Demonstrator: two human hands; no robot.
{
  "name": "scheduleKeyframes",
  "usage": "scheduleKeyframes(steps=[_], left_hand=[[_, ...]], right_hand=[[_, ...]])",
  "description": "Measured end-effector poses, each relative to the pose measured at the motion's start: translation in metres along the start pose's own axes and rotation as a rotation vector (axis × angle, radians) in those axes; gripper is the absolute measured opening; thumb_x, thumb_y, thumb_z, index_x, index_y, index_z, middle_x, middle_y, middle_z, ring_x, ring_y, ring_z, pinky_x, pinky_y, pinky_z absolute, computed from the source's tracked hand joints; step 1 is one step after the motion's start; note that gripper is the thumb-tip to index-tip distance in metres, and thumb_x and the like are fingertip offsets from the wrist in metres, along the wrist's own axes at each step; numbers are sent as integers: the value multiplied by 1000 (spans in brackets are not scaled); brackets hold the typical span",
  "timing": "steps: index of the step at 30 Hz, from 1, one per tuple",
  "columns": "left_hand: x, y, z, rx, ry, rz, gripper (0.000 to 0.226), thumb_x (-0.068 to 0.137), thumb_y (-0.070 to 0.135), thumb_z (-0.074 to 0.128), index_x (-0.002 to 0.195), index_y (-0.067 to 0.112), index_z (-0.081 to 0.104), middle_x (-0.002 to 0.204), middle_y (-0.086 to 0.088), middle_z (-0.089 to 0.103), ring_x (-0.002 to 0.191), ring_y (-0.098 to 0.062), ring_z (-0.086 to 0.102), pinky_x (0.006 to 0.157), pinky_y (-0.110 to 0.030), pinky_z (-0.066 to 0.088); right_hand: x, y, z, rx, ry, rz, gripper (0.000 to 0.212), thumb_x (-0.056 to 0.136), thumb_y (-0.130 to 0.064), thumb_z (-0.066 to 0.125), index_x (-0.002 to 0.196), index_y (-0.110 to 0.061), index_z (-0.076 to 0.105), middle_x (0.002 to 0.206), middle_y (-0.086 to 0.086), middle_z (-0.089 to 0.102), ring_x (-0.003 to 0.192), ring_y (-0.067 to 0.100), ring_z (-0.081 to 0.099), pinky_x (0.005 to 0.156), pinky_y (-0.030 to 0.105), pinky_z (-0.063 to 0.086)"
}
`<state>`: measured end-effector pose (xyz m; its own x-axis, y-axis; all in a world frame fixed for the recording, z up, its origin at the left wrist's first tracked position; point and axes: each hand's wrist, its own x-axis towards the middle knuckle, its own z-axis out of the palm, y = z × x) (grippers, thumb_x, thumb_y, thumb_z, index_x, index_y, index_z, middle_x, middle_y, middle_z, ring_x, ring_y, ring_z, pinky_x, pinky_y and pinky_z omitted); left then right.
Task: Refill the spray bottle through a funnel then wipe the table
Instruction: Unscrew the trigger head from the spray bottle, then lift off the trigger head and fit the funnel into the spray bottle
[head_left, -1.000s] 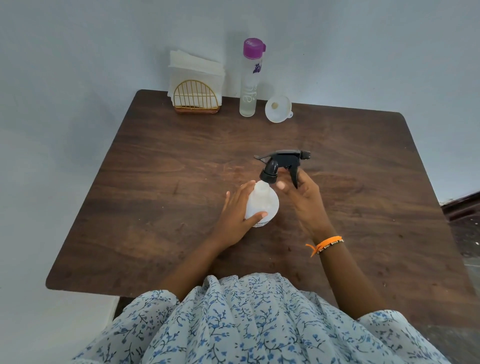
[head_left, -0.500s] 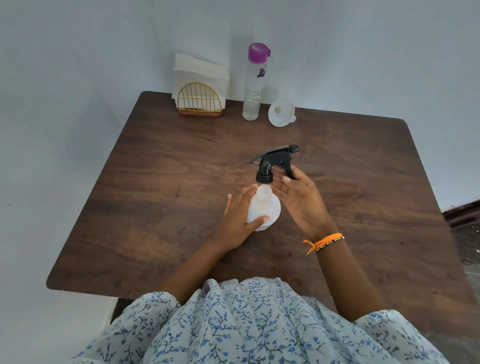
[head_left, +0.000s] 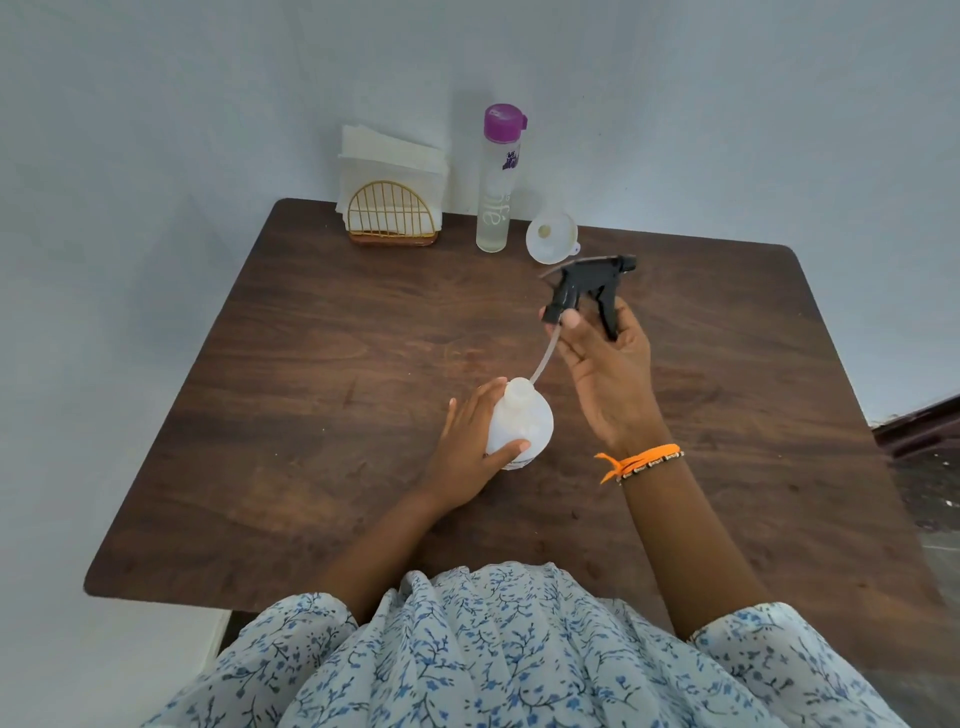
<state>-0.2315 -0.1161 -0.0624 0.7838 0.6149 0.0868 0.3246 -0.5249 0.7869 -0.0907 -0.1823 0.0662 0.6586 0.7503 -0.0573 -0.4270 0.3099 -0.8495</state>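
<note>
- Translucent white plastic spray bottle (head_left: 521, 423), rounded, stands upright mid-tabletop (head_left: 311, 364), dark wood-grain; left hand (head_left: 470, 452) wraps its side.
- Right hand (head_left: 610, 374) pinches the black trigger head (head_left: 587, 288), lifted, nozzle pointing right; its thin clear tube (head_left: 545, 356) slants down-left into the neck.
- White funnel (head_left: 551, 237) near the far edge.

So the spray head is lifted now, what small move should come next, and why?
Probably lift the spray head a little higher, until its tube leaves the bottle, then set it aside. The tube's end is at the neck, the right hand holds the head, the left hand steadies the bottle, and the funnel waits.
</note>
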Motion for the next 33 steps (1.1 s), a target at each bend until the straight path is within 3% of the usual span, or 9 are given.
scheduleKeyframes(steps=[3,7,12,18,24,28,30,33], left_hand=[[0,1,-1,-1,-5,0,71,85,52,52,144,27,21,149,9,28,130,4,20,114,-41,0],[-1,0,0,4,-18,-10,70,85,55,51,143,32,19,150,10,27,129,7,18,114,-40,-2],[0,-1,0,0,-24,-25,72,84,56,51,143,31,19,150,10,26,131,3,20,114,-40,-2],[0,0,0,-4,-11,-30,66,82,58,51,135,42,14,149,9,29,127,3,21,113,-38,0],[0,0,0,-13,-22,-38,69,83,55,54,139,36,19,149,8,29,127,2,22,114,-39,7],[0,-2,-1,0,-20,-28,71,82,56,55,140,36,19,147,13,30,126,5,23,114,-39,9],[0,-2,-1,9,-15,-19,68,82,57,55,136,45,16,141,21,29,124,9,22,113,-36,8],[0,-2,-1,17,-11,-29,68,82,57,56,136,46,16,140,21,30,123,9,22,113,-39,7]], right_hand=[[11,-20,5,91,16,-51,21,85,-1,59,105,-8,56,97,6,68,92,23,68,89,35,53],[27,-44,7,164,101,-54,10,92,-5,54,101,-9,57,89,4,71,88,21,69,85,31,54],[41,-64,4,231,199,-15,8,92,-10,58,99,-7,61,89,7,70,86,20,69,78,27,56],[47,-59,-17,265,282,49,15,90,-9,61,103,-3,60,94,9,68,83,19,70,75,25,57],[38,-9,-45,31,350,259,9,89,1,57,93,-6,59,69,1,70,66,12,68,72,25,58],[24,34,-60,-94,443,382,16,85,11,57,92,-4,55,84,10,58,74,18,59,85,31,51],[16,50,-66,-165,452,426,23,83,11,61,102,0,54,95,15,58,83,24,59,85,32,52],[7,66,-70,-287,460,480,33,79,6,68,110,8,56,94,16,63,91,26,61,80,30,51]])
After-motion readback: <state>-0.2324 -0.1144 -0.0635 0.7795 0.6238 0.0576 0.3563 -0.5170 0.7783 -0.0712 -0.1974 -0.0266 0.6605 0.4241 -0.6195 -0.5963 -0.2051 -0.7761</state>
